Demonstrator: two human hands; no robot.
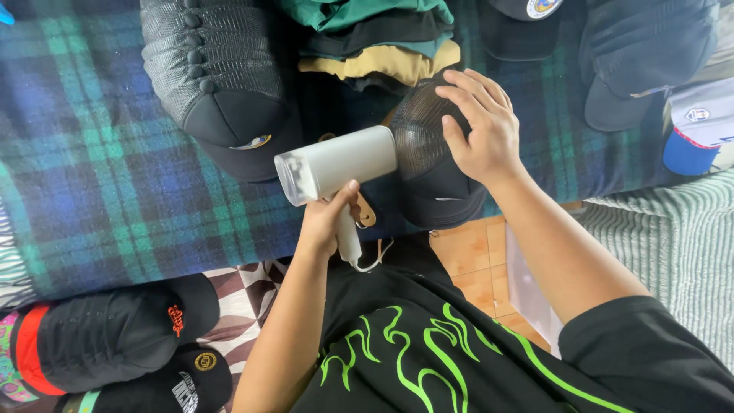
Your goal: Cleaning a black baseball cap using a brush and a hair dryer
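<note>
My left hand [325,218] grips the handle of a white handheld steamer [336,162], whose barrel points right at a black mesh-backed cap [428,153]. The cap lies on a blue and green plaid blanket [99,176]. My right hand [478,126] rests flat on the right side of the cap's mesh, fingers spread, holding it in place. The steamer's nozzle end touches or nearly touches the mesh.
A stack of black mesh caps [222,76] lies to the left, folded clothes [382,38] sit above, more dark caps [634,53] at the right, a blue and white cap [699,126] at far right. Black caps [115,336] lie at bottom left. Tiled floor [474,260] shows below.
</note>
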